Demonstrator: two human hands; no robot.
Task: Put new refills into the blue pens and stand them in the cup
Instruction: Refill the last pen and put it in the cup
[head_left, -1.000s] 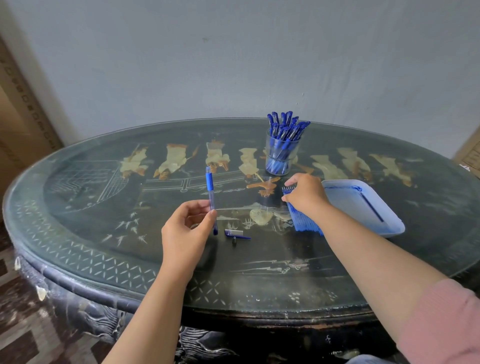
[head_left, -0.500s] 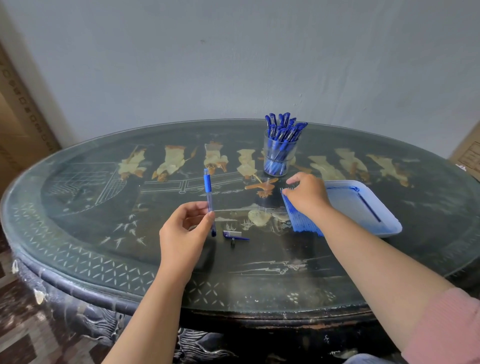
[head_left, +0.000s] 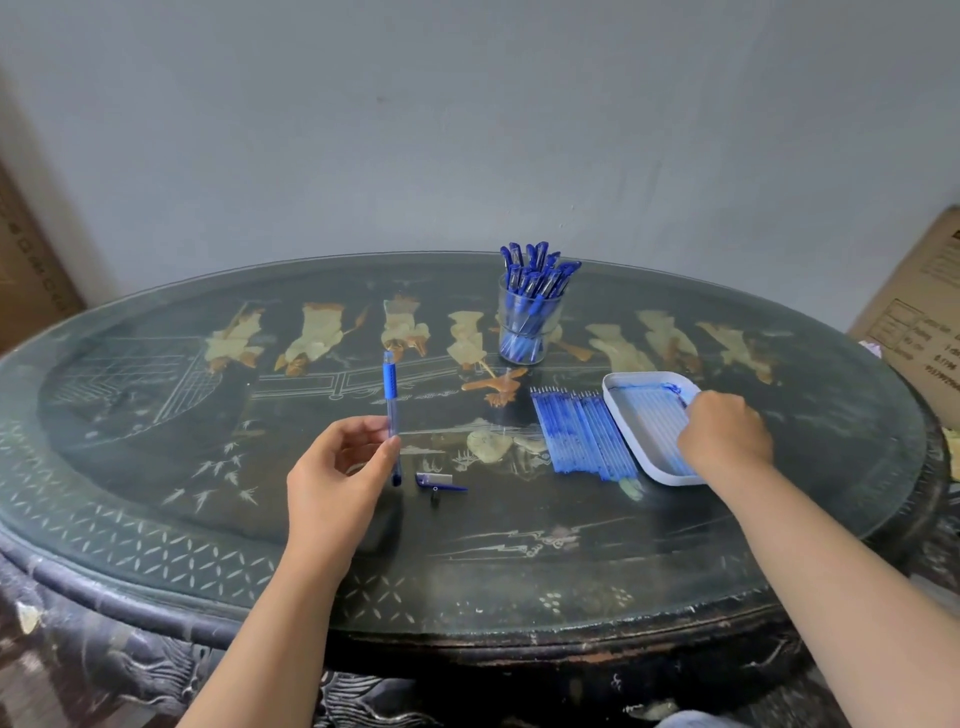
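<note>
Glass-topped table (head_left: 156, 467), grey wall (head_left: 467, 130): left hand (head_left: 337, 467) pinches pen (head_left: 390, 400); right hand (head_left: 724, 434), in tray (head_left: 644, 415), grip unclear.

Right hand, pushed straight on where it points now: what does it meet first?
Right hand would likely meet the white plastic tray's far-left rim first, then the row of blue refills beside it; height above the tray is unclear.

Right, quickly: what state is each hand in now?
Left hand: holding a pen upright.
Right hand: curled over the tray; cannot tell whether it holds anything.
</note>
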